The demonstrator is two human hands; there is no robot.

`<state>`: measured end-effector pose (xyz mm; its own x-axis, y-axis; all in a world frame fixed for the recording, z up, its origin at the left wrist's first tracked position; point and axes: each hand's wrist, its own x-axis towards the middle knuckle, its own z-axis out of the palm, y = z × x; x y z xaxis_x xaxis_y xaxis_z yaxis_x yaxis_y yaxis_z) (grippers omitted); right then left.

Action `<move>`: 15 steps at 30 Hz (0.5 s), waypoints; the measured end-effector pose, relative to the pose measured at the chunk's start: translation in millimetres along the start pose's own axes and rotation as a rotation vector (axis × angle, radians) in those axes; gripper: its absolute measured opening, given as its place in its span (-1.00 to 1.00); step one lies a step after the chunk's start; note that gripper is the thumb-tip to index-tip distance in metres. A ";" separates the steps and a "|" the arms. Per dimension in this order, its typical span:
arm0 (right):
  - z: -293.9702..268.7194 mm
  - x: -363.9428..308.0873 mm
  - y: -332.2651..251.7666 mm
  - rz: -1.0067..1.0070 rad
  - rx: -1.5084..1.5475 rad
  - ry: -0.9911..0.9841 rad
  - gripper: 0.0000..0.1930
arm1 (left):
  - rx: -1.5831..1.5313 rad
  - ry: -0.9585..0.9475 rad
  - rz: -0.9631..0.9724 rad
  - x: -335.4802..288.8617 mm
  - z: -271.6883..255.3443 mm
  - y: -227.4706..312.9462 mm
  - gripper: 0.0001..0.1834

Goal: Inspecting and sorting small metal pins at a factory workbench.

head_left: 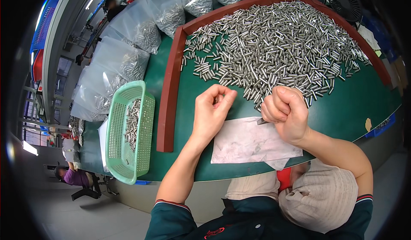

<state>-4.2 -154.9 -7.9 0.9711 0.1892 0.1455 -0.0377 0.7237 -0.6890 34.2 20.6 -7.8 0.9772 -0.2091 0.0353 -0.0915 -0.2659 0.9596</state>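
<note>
A large heap of short silvery metal pins (274,47) covers the far part of the green table. Just in front of it, my left hand (212,110) is closed, thumb against curled fingers; whatever lies inside is hidden. My right hand (287,113) makes a fist above the right side of a smudged whitish cloth (239,143). From under this fist pokes the end of a small grey metal piece (261,121), mostly covered by the fingers. The two hands are apart, and the cloth lies flat between and below them.
Dark red wooden bars (170,98) fence the heap. To the left stands a green plastic basket (147,111) with some pins inside. Clear bags of pins (147,30) line the table's left and far edges. A black fan (344,4) stands at the far right.
</note>
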 end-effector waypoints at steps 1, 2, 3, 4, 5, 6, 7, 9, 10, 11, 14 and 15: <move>-0.2 0.3 0.6 0.001 -0.002 0.003 -0.60 | 0.405 0.095 0.202 2.2 3.4 -1.5 -0.87; -0.3 0.6 1.6 0.000 -0.007 0.003 -0.60 | 0.445 0.081 0.240 3.3 6.1 -2.8 -0.87; -0.7 0.1 0.4 -0.008 -0.010 0.003 -0.60 | 0.489 0.064 0.283 4.8 9.9 -1.4 -0.87; -1.0 -0.1 -0.9 -0.014 -0.008 0.006 -0.60 | 0.510 0.057 0.253 5.9 13.3 -0.5 -0.85; -1.3 -0.2 -2.1 -0.016 -0.006 0.002 -0.60 | 0.513 0.053 0.256 7.6 16.1 0.4 -0.85; -1.1 0.3 -1.8 -0.015 -0.006 -0.001 -0.61 | 0.571 0.045 0.266 9.4 17.6 -0.4 -0.84; -0.1 0.8 -1.3 -0.016 -0.005 0.003 -0.61 | 0.629 0.038 0.277 10.2 19.2 -0.8 -0.82; 1.8 2.1 0.1 -0.020 -0.056 0.030 -0.60 | 0.635 0.033 0.264 9.6 20.7 -1.2 -0.82; 1.6 2.6 0.6 -0.020 -0.054 0.033 -0.60 | 0.645 0.024 0.261 8.9 19.8 -0.5 -0.83; 1.4 3.2 0.8 -0.019 -0.050 0.027 -0.60 | 0.655 0.014 0.257 8.0 18.6 0.9 -0.85; -0.7 2.1 -0.3 -0.013 -0.046 0.027 -0.60 | 0.708 -0.111 0.204 3.3 14.8 10.2 -0.87; -0.6 1.7 0.1 -0.008 -0.041 0.030 -0.60 | 0.769 -0.153 0.175 0.3 12.2 14.8 -0.88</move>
<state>-2.4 -154.9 -8.2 0.9781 0.1625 0.1303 -0.0203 0.6970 -0.7168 30.9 5.2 3.0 0.9046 -0.4195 0.0757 -0.4017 -0.7794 0.4808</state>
